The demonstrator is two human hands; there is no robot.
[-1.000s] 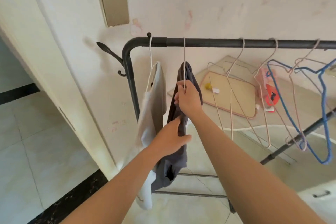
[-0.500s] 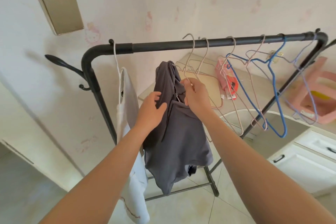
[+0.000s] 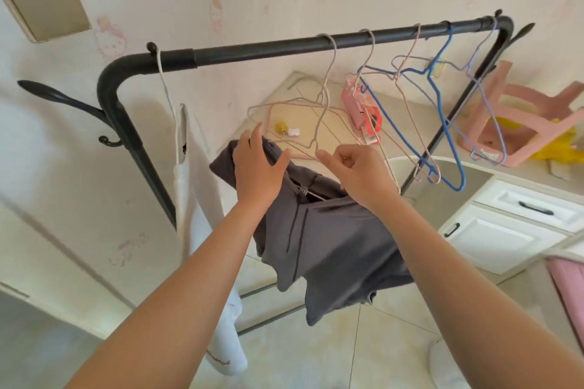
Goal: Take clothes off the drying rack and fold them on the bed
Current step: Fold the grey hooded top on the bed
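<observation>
A grey garment [image 3: 335, 249] hangs from my two hands in front of the black drying rack [image 3: 284, 47], below its top rail. A wire hanger [image 3: 305, 193] still shows inside its opening. My left hand [image 3: 256, 170] grips the garment's upper left part. My right hand [image 3: 357, 177] is curled and pinches the upper right edge. A white garment [image 3: 192, 199] hangs on a hanger at the rail's left end. Several empty wire hangers hang along the rail, among them a blue hanger [image 3: 442, 123]. The bed is not in view.
Behind the rack, a counter [image 3: 316, 85] holds a pink package [image 3: 363, 110], an overturned pink stool [image 3: 521, 117] and something yellow. White drawers [image 3: 505, 230] stand at the right. A black hook [image 3: 63, 98] juts from the rack's left post. Pink fabric [image 3: 565, 287] shows at the right edge.
The grey garment came off the rail with its hanger and is now lower, held by both hands. My left hand moved up to its top. The view swung right.
</observation>
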